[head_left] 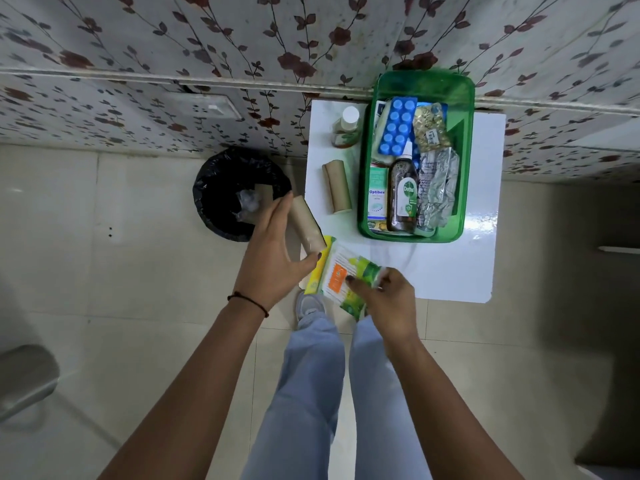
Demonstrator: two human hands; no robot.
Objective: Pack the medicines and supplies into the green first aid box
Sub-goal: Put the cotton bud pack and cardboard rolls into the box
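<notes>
Two hands work at the near left corner of a small white glossy bench (460, 271) that stands against a wall covered in flowered paper (207, 46). On the floor to the bench's left sits a round bin (239, 192) lined with crinkled black plastic, with scraps inside that are hard to make out. The green first aid box (465, 161), clear-tinted plastic with rounded corners, lies open on the bench near the wall, its far end blurred. Inside it, lying flat and side by side, are a blue blister strip (396, 128) of round tablets, a crumpled silver foil pack (436, 188), a brown Dettol bottle (403, 195) with a white nozzle, a small green and white carton (376, 195) marked Optibex, and a clear packet (431, 128) of small golden pieces; things beneath them are mostly hidden. A soft green and white pouch (341, 275) with an orange patch overhangs the bench corner, pinched at its right end by the curled fingers of the right hand (389, 303). The left hand (273, 261) is closed loosely around a tan cardboard tube (306, 226) off the bench edge. A second tube (337, 187) lies left of the box, and beyond it a small bottle (345, 128) with a white cap.
</notes>
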